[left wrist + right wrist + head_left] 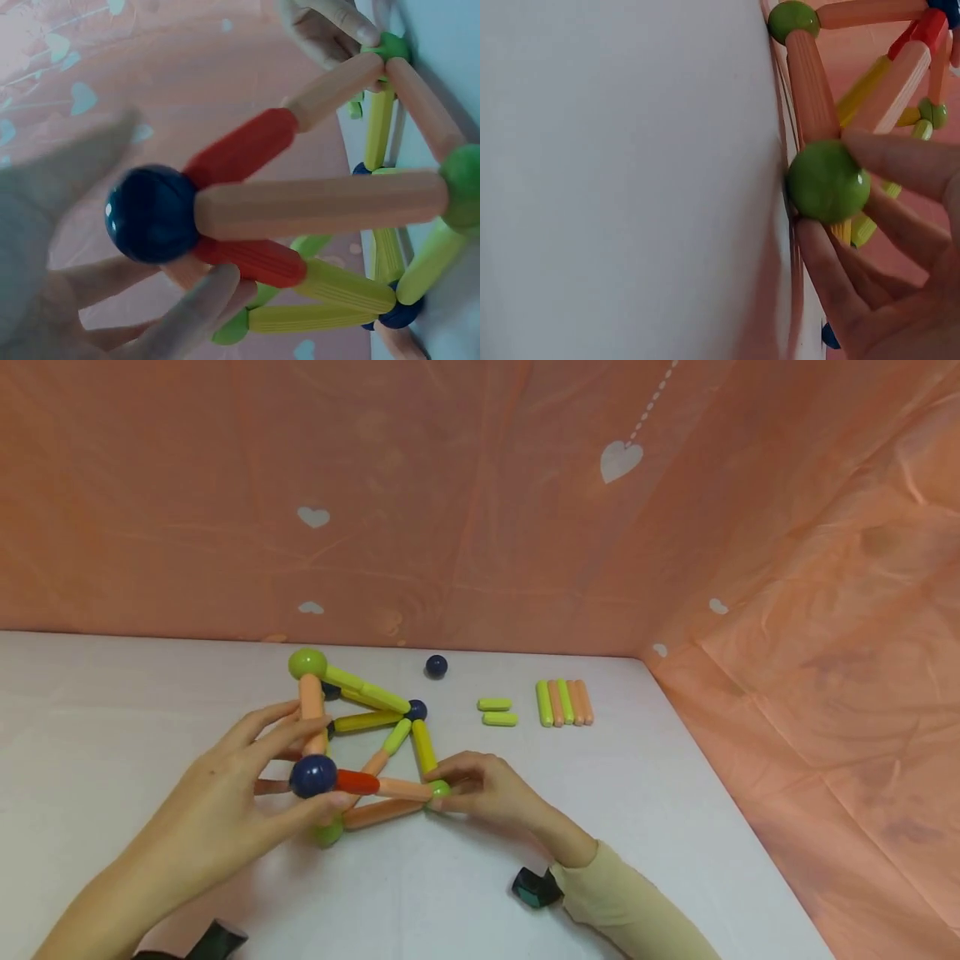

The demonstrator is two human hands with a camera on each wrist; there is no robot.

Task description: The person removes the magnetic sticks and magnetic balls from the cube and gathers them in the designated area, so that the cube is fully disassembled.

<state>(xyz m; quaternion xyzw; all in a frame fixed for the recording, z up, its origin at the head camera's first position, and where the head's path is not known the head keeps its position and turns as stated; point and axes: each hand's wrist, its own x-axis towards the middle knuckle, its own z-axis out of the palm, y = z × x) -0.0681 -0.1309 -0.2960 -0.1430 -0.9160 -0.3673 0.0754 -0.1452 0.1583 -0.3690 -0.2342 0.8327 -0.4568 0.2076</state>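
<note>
A frame of magnetic rods and balls stands on the white table. Its raised corner is a dark blue ball [313, 776], joined to a red rod [357, 782] and peach rods. My left hand [217, 793] is spread around that corner. In the left wrist view its thumb stands apart from the ball, while a fingertip [223, 279] meets the lower red rod [259, 262]. My right hand [491, 795] pinches a green ball [829, 182] at the frame's near right corner, between thumb and fingers. The table side of this ball is hidden.
A loose dark blue ball [437, 667] lies behind the frame. To its right are two short green rods [494, 704] and a row of several green and peach rods [566, 702]. An orange cloth [465, 510] with hearts hangs behind the white table [637, 793].
</note>
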